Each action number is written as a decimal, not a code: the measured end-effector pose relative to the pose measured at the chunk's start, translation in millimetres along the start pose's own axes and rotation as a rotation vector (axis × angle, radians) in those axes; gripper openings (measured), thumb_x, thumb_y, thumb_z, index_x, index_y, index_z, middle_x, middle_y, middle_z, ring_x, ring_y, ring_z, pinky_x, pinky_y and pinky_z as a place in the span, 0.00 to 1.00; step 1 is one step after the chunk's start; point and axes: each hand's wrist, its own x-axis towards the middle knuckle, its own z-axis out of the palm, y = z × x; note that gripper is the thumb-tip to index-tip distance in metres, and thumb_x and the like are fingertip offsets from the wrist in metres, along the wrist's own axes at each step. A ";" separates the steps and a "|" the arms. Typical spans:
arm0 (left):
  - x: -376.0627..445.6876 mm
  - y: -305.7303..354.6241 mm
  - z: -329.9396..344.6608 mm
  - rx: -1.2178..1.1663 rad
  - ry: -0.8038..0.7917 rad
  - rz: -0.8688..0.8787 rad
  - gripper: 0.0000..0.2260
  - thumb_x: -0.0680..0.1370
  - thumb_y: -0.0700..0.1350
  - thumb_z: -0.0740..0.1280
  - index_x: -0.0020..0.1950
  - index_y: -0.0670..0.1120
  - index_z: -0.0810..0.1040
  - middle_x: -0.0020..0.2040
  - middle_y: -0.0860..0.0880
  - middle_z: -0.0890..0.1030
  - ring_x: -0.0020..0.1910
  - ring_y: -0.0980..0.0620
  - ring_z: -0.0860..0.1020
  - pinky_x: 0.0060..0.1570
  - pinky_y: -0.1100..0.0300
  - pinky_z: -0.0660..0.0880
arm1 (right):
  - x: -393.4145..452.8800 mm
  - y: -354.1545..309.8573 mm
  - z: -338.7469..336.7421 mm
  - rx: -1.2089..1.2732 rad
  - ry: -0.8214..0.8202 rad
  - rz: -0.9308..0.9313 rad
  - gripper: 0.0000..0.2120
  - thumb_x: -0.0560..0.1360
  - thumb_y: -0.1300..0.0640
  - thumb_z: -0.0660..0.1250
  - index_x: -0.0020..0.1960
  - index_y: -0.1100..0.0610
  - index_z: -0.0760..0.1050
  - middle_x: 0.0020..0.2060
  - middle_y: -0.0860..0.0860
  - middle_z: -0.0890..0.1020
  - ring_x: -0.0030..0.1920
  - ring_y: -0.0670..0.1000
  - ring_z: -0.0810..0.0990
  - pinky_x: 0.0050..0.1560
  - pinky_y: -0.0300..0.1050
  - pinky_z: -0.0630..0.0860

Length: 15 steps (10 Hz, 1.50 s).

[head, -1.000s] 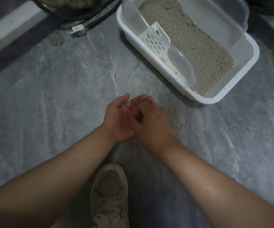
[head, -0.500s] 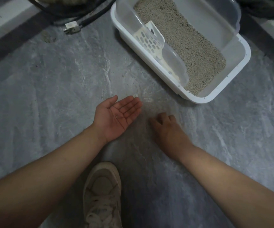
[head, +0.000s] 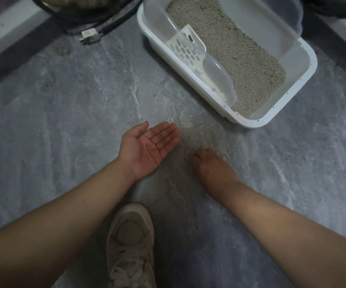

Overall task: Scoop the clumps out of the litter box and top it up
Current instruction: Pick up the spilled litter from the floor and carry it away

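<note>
A white litter box (head: 305,65) with a clear plastic rim guard stands on the grey floor at the upper right, filled with pale grey litter (head: 236,48). A white slotted scoop (head: 190,53) leans inside its near-left wall. My left hand (head: 147,148) is held palm up below the box, fingers apart, with a few litter grains on the palm. My right hand (head: 211,169) rests palm down on the floor to its right, fingertips curled against the tile where scattered grains lie. What is under those fingers is hidden.
A grey marbled tile floor (head: 64,113) fills the view. A white power plug (head: 90,36) with black cables lies at the upper left. My beige shoe (head: 130,244) is at the bottom centre. A pale ledge runs along the left edge.
One second ago my hands were together, right fingers in the left palm. The right hand has moved away onto the floor; the left palm stays open and upturned.
</note>
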 end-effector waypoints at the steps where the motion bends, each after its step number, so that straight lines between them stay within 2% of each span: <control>1: -0.4 -0.5 -0.4 -0.001 -0.001 -0.008 0.21 0.81 0.49 0.59 0.52 0.34 0.85 0.60 0.36 0.83 0.60 0.38 0.82 0.59 0.45 0.80 | 0.0 1.7 2.5 0.011 0.008 0.099 0.12 0.60 0.71 0.76 0.39 0.62 0.76 0.37 0.60 0.76 0.35 0.61 0.77 0.30 0.47 0.73; 2: -1.3 -1.2 -0.8 0.003 0.001 -0.007 0.21 0.82 0.49 0.59 0.52 0.34 0.85 0.60 0.36 0.82 0.61 0.38 0.82 0.59 0.45 0.80 | -3.4 5.9 3.2 0.020 -0.002 0.171 0.11 0.63 0.68 0.76 0.41 0.61 0.76 0.39 0.60 0.76 0.38 0.62 0.76 0.32 0.49 0.74; 4: -2.1 -3.1 1.0 0.011 0.002 -0.014 0.21 0.82 0.49 0.59 0.53 0.34 0.84 0.61 0.36 0.82 0.61 0.38 0.82 0.59 0.45 0.80 | -5.3 12.1 -0.5 -0.032 -0.035 0.130 0.10 0.61 0.71 0.75 0.39 0.63 0.78 0.36 0.60 0.77 0.35 0.62 0.78 0.31 0.47 0.75; 6: -2.0 -5.5 4.4 0.014 0.006 -0.012 0.21 0.81 0.49 0.59 0.52 0.34 0.85 0.61 0.35 0.82 0.60 0.37 0.82 0.57 0.44 0.81 | -3.2 7.1 -5.1 -0.097 -0.058 0.039 0.13 0.53 0.72 0.78 0.33 0.63 0.78 0.29 0.58 0.77 0.28 0.60 0.78 0.22 0.45 0.72; 7: -1.6 -6.3 5.5 0.015 0.008 -0.015 0.21 0.81 0.49 0.59 0.52 0.34 0.84 0.61 0.35 0.82 0.60 0.37 0.82 0.57 0.44 0.80 | -4.6 3.8 -7.8 -0.146 -0.058 0.042 0.09 0.60 0.69 0.75 0.40 0.64 0.81 0.34 0.59 0.80 0.34 0.60 0.80 0.28 0.46 0.75; 8: -1.6 -7.1 6.6 0.012 0.007 -0.019 0.21 0.82 0.49 0.59 0.52 0.34 0.84 0.61 0.36 0.82 0.60 0.37 0.82 0.58 0.44 0.80 | -2.6 3.5 -3.9 -0.091 -0.160 0.103 0.12 0.77 0.67 0.61 0.59 0.64 0.75 0.53 0.62 0.78 0.53 0.63 0.79 0.49 0.52 0.76; 9: -2.0 -7.3 7.0 0.013 0.008 -0.025 0.21 0.82 0.49 0.59 0.52 0.34 0.84 0.61 0.35 0.82 0.60 0.37 0.82 0.58 0.44 0.80 | 1.6 -7.3 -11.6 0.142 -0.098 0.283 0.10 0.80 0.62 0.59 0.58 0.63 0.74 0.54 0.62 0.78 0.55 0.63 0.78 0.52 0.52 0.72; 10: -2.2 -7.6 7.8 0.017 -0.004 -0.034 0.22 0.82 0.49 0.59 0.53 0.34 0.85 0.61 0.36 0.82 0.61 0.38 0.82 0.60 0.46 0.80 | 9.3 -38.2 -29.1 0.522 0.232 0.314 0.06 0.78 0.58 0.64 0.44 0.59 0.74 0.39 0.58 0.80 0.38 0.59 0.79 0.38 0.48 0.70; 11: -3.6 -9.9 11.0 0.039 -0.045 -0.077 0.22 0.82 0.50 0.58 0.53 0.35 0.85 0.61 0.37 0.83 0.62 0.40 0.82 0.61 0.48 0.79 | 25.3 -67.9 -45.5 0.749 0.280 0.321 0.07 0.77 0.56 0.67 0.42 0.58 0.74 0.35 0.50 0.77 0.34 0.49 0.75 0.35 0.40 0.68; 12: -5.1 -11.8 13.3 0.036 -0.077 -0.099 0.22 0.82 0.51 0.57 0.53 0.37 0.85 0.60 0.39 0.83 0.63 0.41 0.81 0.65 0.47 0.76 | 39.1 -78.2 -45.9 0.796 0.251 0.330 0.00 0.74 0.62 0.67 0.44 0.59 0.76 0.38 0.50 0.77 0.42 0.48 0.74 0.43 0.44 0.72; 13: -5.8 -8.0 11.6 0.035 -0.070 -0.075 0.22 0.82 0.51 0.57 0.52 0.37 0.85 0.58 0.40 0.84 0.61 0.42 0.82 0.64 0.48 0.76 | 37.2 -73.1 -45.8 0.794 0.293 0.290 0.04 0.75 0.60 0.65 0.49 0.58 0.77 0.43 0.51 0.79 0.44 0.50 0.76 0.45 0.46 0.75; 14: -6.2 -0.8 6.6 0.023 -0.012 -0.015 0.22 0.82 0.51 0.58 0.49 0.37 0.86 0.57 0.39 0.85 0.58 0.41 0.84 0.57 0.49 0.81 | 24.2 -49.0 -44.1 0.633 0.344 0.279 0.11 0.74 0.54 0.61 0.48 0.58 0.78 0.42 0.54 0.79 0.41 0.54 0.78 0.41 0.47 0.74; 15: -6.4 6.0 0.1 -0.039 0.032 0.046 0.22 0.82 0.49 0.58 0.49 0.35 0.86 0.59 0.37 0.83 0.58 0.38 0.83 0.56 0.44 0.81 | 7.8 -15.2 -33.8 0.400 0.175 0.445 0.11 0.73 0.54 0.67 0.52 0.60 0.76 0.48 0.58 0.75 0.47 0.61 0.77 0.45 0.51 0.75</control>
